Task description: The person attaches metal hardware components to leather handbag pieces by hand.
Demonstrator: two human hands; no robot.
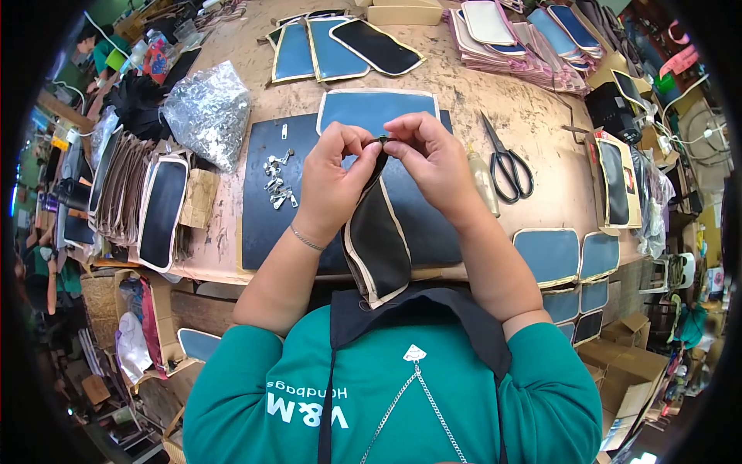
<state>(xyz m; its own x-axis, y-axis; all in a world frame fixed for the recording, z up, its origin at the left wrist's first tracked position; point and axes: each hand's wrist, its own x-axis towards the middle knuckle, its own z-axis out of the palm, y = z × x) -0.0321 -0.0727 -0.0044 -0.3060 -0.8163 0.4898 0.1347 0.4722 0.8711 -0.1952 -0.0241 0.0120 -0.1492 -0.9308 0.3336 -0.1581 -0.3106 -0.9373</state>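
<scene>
Over a black mat (pixel 267 236), my left hand (pixel 334 178) and my right hand (pixel 433 166) meet with closed fingers. Both pinch the upper end of a black panel with cream edging (pixel 380 243), which hangs down towards my chest. A small dark piece shows between the fingertips, too small to make out. Several silver zipper sliders (pixel 277 184) lie loose to the left of my left hand. Just beyond my fingers rests a blue panel with cream edging (pixel 379 107). To the right of my right hand lie a small bottle (pixel 484 185) and black-handled scissors (pixel 508 166).
A clear bag of metal parts (pixel 207 112) sits at the left, beside a row of upright panels (pixel 116 182). More panels (pixel 340 48) and pink-edged stacks (pixel 510 54) lie at the back. Blue panels (pixel 546 255) line the near right edge. A cardboard box (pixel 626 379) stands below.
</scene>
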